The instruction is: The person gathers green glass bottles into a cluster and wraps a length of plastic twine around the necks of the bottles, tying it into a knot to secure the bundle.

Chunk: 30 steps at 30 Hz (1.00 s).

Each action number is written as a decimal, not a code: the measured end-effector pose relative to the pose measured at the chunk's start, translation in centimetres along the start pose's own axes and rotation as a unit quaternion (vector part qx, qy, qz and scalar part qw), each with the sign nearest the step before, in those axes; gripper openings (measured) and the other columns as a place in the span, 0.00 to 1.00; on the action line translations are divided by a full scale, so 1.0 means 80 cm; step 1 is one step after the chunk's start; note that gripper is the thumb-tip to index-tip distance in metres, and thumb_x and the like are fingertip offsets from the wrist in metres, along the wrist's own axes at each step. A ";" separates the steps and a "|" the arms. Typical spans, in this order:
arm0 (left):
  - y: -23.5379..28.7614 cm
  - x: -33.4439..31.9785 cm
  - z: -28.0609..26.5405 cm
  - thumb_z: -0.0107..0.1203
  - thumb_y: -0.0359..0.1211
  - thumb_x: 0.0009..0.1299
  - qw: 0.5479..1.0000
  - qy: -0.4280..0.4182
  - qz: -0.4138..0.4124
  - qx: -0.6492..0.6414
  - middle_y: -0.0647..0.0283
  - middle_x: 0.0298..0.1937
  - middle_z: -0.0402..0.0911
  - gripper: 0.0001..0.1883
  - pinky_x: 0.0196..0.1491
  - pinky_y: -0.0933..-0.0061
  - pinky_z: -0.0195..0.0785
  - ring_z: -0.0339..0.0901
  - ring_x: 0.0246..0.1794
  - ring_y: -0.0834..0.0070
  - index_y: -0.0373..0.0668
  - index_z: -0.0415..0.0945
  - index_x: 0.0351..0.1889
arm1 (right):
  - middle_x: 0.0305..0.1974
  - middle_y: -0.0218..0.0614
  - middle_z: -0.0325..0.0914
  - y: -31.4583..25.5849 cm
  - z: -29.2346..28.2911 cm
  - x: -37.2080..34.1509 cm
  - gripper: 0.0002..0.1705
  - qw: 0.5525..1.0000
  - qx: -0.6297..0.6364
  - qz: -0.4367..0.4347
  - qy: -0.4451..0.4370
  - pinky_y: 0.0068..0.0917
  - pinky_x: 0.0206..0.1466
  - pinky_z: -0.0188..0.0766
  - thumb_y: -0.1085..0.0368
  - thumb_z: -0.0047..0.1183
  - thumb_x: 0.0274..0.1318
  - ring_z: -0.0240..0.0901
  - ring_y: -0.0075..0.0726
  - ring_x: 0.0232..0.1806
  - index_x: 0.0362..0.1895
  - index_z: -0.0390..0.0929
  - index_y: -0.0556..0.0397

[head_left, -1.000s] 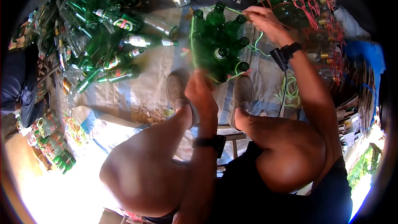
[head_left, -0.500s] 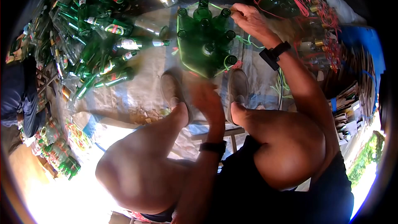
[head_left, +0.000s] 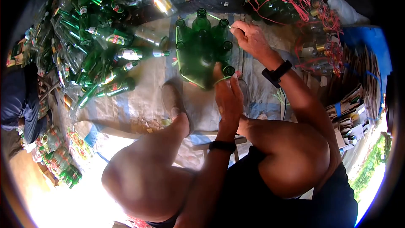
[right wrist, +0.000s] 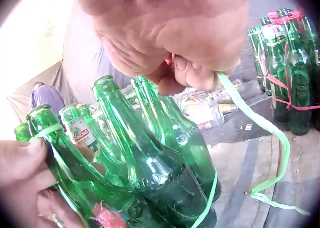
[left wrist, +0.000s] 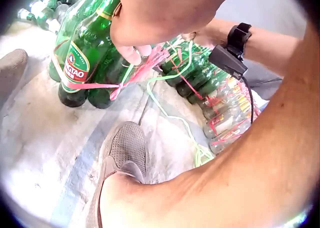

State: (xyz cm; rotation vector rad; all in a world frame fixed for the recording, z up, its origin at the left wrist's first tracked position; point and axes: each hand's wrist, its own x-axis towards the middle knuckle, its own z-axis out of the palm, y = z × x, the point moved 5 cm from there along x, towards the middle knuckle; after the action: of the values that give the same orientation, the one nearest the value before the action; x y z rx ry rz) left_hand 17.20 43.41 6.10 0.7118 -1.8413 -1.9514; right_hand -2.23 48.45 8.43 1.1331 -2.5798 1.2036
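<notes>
A bundle of green glass bottles [head_left: 201,48] stands upright on the ground sheet between the feet. A pale green cord [head_left: 182,61] runs around it, and a pink strap [left wrist: 95,86] circles it lower down. My left hand [head_left: 228,99] is at the near right bottle [right wrist: 47,119], thumb on its neck beside a loop of green cord and other fingers behind the glass. On the far right side, my right hand [head_left: 252,40] pinches the green cord [right wrist: 267,125] with curled fingers; a free tail hangs from it in the right wrist view.
Loose bottles [head_left: 114,38] lie heaped at the left and back. At the back right stand bottle bundles tied with red strips [head_left: 301,6]. Flattened cardboard [head_left: 352,120] is stacked at the right. My shoes [head_left: 174,99] flank the bundle; another person's dark clothing [head_left: 17,97] shows at far left.
My left hand has dropped back from the bundle's near side, then come up to the near right bottle. The right hand keeps the cord at the far right side.
</notes>
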 end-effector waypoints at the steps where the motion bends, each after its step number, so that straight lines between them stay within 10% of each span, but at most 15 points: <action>1: -0.002 0.003 -0.001 0.45 0.31 0.83 1.000 -0.003 0.002 0.012 0.38 0.65 0.72 0.27 0.58 0.65 0.74 0.75 0.66 0.57 0.27 0.54 0.75 | 0.22 0.48 0.71 -0.002 -0.001 0.000 0.05 1.000 0.006 0.001 -0.001 0.39 0.26 0.65 0.67 0.59 0.65 0.70 0.49 0.21 0.36 0.77 0.55; 8: 0.005 0.009 -0.009 0.48 0.30 0.80 0.961 0.020 0.161 0.223 0.38 0.63 0.73 0.22 0.64 0.54 0.67 0.74 0.61 0.42 0.29 0.64 0.69 | 0.23 0.49 0.71 -0.015 -0.002 -0.006 0.03 1.000 0.005 0.009 0.019 0.39 0.25 0.65 0.71 0.57 0.64 0.70 0.52 0.21 0.36 0.77 0.55; 30: 0.002 0.015 -0.012 0.49 0.31 0.79 0.961 0.027 0.172 0.216 0.36 0.58 0.75 0.20 0.60 0.52 0.70 0.75 0.57 0.38 0.30 0.67 0.66 | 0.35 0.50 0.80 -0.047 -0.013 -0.041 0.04 0.999 -0.051 0.000 -0.008 0.50 0.35 0.74 0.74 0.52 0.61 0.78 0.64 0.37 0.39 0.73 0.53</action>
State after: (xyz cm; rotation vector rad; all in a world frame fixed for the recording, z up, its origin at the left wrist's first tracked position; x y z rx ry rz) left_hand 16.80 41.90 6.11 0.5110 -2.2090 -1.3176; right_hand 2.38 49.56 10.38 1.1255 -2.6190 1.0545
